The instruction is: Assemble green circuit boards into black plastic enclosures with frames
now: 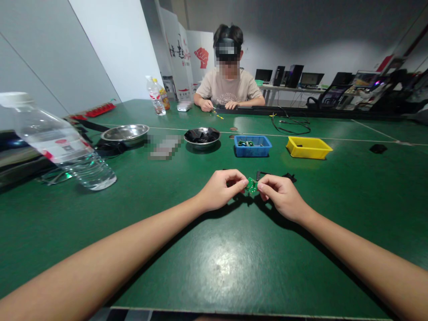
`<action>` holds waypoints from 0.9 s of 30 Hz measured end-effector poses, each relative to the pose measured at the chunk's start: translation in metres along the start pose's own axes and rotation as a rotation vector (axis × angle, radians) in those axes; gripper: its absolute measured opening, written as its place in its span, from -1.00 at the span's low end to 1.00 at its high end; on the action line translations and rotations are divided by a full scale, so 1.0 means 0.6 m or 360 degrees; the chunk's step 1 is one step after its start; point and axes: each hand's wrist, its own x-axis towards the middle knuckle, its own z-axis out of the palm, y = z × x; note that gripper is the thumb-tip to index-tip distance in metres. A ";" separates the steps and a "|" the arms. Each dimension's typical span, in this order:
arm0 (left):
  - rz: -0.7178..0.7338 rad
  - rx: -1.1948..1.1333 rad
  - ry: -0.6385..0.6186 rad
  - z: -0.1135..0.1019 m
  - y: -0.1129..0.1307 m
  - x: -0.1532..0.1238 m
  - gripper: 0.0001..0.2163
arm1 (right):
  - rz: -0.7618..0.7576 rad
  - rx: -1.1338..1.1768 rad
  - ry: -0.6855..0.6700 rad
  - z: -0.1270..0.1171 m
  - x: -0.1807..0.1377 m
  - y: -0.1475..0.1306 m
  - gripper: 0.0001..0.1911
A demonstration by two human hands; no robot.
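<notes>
A small green circuit board (pixel 252 185) is held just above the table between my two hands. My left hand (pixel 224 188) pinches its left edge between thumb and fingers. On the opposite edge, my right hand (pixel 281 194) has its thumb and fingertips closed. Behind my right fingers lie small black parts (pixel 289 177), partly hidden by the hand. Farther back stand a blue bin (pixel 253 151) with several green boards in it and a yellow bin (pixel 309 152) with a small dark piece inside. A metal bowl (pixel 202 144) holds black pieces.
On the left are a large water bottle (pixel 67 147) and a shiny metal dish (pixel 125 133). Smaller bottles (pixel 156 98) stand farther back. Across the green table (pixel 214 267) a person (pixel 230 84) works with both hands. A black cable (pixel 290 125) and a dark piece (pixel 378 148) lie at right.
</notes>
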 end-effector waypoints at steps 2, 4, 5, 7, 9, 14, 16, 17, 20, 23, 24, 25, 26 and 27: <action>0.0004 0.0065 -0.0015 -0.002 -0.002 0.000 -0.75 | -0.0010 -0.0007 0.0053 0.000 0.001 0.001 -0.74; 0.0007 0.0107 -0.0025 -0.003 -0.003 0.000 -0.76 | -0.0013 -0.0004 0.0070 -0.001 0.001 0.002 -0.74; 0.0008 0.0116 -0.0022 -0.003 -0.003 -0.001 -0.76 | -0.0012 0.0000 0.0068 -0.001 0.002 0.003 -0.74; 0.0015 0.0122 -0.0001 -0.003 -0.002 -0.001 -0.76 | -0.0012 0.0010 0.0057 -0.001 0.002 0.004 -0.75; 0.0022 0.0127 0.0031 -0.003 0.000 -0.001 -0.76 | -0.0013 0.0010 0.0049 -0.001 0.001 0.004 -0.76; 0.0029 0.0151 0.0077 -0.004 0.002 -0.001 -0.76 | -0.0014 -0.0047 0.0015 0.001 -0.002 0.004 -0.75; 0.0025 0.0150 0.0081 -0.004 0.002 0.000 -0.76 | -0.0012 -0.0064 0.0014 0.000 -0.003 0.006 -0.77; 0.0023 0.0146 0.0084 -0.003 0.002 0.000 -0.76 | -0.0012 -0.0070 0.0020 0.000 -0.003 0.007 -0.79; 0.0024 0.0135 0.0087 -0.003 0.003 0.000 -0.75 | -0.0033 -0.0112 0.0035 -0.001 -0.004 0.010 -0.81; 0.0027 0.0135 0.0086 -0.003 0.002 -0.001 -0.75 | -0.0089 -0.0221 0.0041 -0.004 -0.004 0.010 -0.82; 0.0027 0.0135 0.0084 -0.003 0.002 -0.001 -0.75 | -0.0112 -0.0264 0.0040 -0.004 -0.004 0.009 -0.82; 0.0027 0.0135 0.0082 -0.003 0.001 -0.001 -0.75 | -0.0134 -0.0304 0.0040 -0.005 -0.004 0.008 -0.82; 0.0025 0.0136 0.0079 -0.003 0.001 -0.001 -0.74 | -0.0155 -0.0340 0.0039 -0.006 -0.004 0.007 -0.82; 0.0023 0.0138 0.0078 -0.003 0.000 -0.001 -0.75 | -0.0175 -0.0370 0.0040 -0.007 -0.004 0.006 -0.82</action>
